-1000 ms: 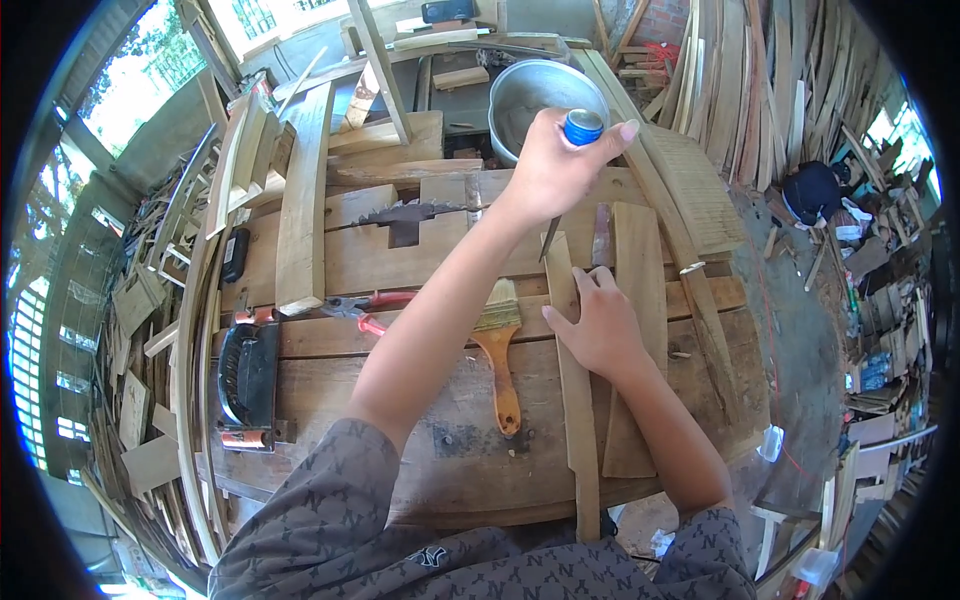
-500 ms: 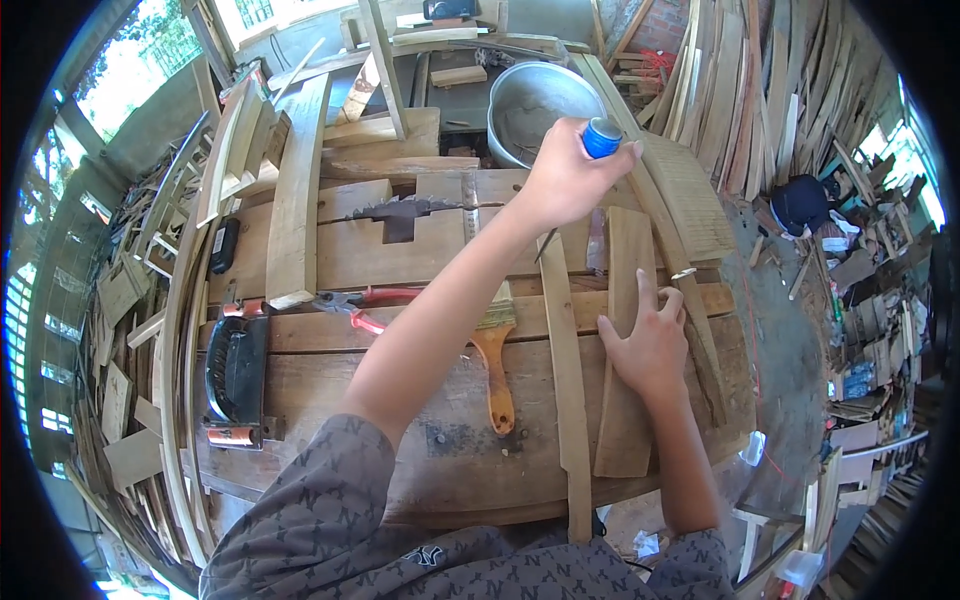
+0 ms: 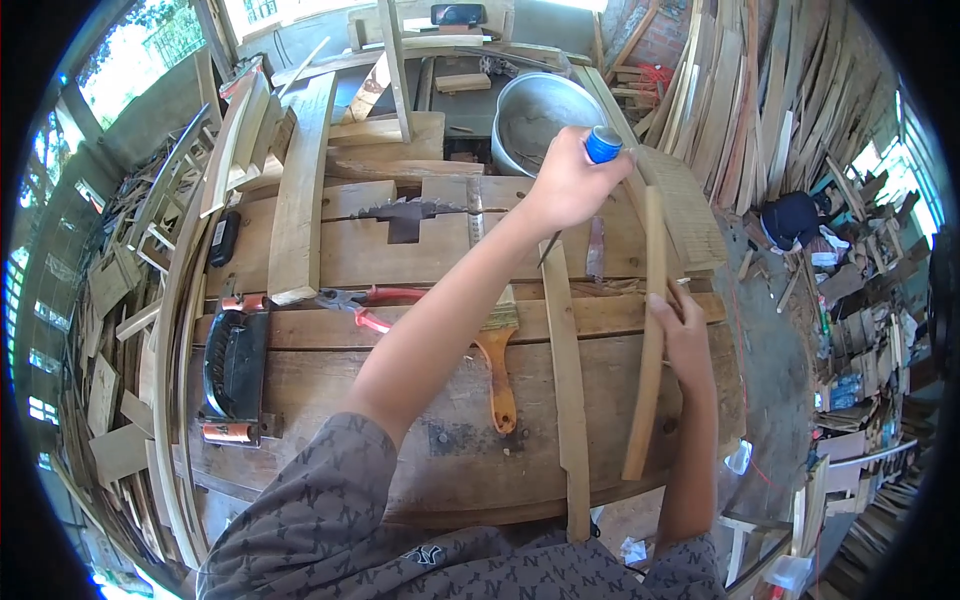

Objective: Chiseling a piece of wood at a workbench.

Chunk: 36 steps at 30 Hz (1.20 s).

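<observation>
My left hand (image 3: 573,180) is closed in a fist round a screwdriver (image 3: 603,146) with a blue handle. Its thin dark shaft points down below the fist, and its tip is close to the upper end of a narrow wooden strip (image 3: 568,400). On the right, my right hand (image 3: 685,335) grips a wooden board (image 3: 650,350) that stands tilted up on its long edge. My thumb lies on the board's near side; the other fingers are partly hidden behind it. Left of the strip lies a paintbrush (image 3: 494,370) with a wooden handle.
Red-handled pliers (image 3: 370,305) and a black sanding block (image 3: 235,370) lie on the wooden workbench (image 3: 340,420), left of the brush. A saw blade edge (image 3: 410,207) shows through a slot. Farther back stands a metal pot (image 3: 510,95). Scrap wood surrounds the bench.
My right hand has tipped the board from lying flat up onto its edge, moving it slightly right. My left hand keeps the screwdriver in nearly the same place.
</observation>
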Each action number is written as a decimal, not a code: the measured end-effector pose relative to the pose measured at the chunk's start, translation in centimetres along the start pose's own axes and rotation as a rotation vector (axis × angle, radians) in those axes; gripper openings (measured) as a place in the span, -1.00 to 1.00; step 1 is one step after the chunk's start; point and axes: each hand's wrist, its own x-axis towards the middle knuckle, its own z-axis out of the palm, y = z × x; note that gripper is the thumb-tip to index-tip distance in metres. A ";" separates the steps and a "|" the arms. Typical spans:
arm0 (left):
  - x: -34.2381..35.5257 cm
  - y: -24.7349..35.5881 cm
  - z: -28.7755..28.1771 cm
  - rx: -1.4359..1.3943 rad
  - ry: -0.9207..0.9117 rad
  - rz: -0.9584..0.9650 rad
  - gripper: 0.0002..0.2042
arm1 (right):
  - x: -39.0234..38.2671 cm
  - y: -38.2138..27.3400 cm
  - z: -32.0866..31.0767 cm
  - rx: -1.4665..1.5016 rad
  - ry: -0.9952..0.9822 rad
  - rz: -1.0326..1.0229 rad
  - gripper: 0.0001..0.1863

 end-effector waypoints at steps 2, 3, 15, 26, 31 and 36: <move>0.1 -0.3 0.0 -0.028 0.004 0.000 -0.67 | -0.7 -0.6 -0.7 0.018 0.049 0.013 -0.39; 0.2 -0.4 0.0 -0.032 0.006 0.000 -0.67 | -0.8 -0.4 -1.4 0.253 0.048 0.017 -0.41; 0.1 0.1 -0.1 -0.037 -0.003 -0.020 -0.68 | -1.6 -4.1 -3.7 0.661 0.354 -0.443 -0.10; -0.1 -0.3 0.3 0.049 0.037 0.001 -0.73 | -5.0 -3.7 -1.4 0.232 0.285 -0.406 -0.50; -0.1 -0.1 0.2 0.030 0.008 -0.011 -0.73 | -6.9 -0.9 1.1 0.441 0.254 -0.316 -0.60; -0.3 0.1 0.4 0.002 -0.014 -0.032 -0.73 | -7.6 -0.4 1.9 0.498 0.227 -0.315 -0.63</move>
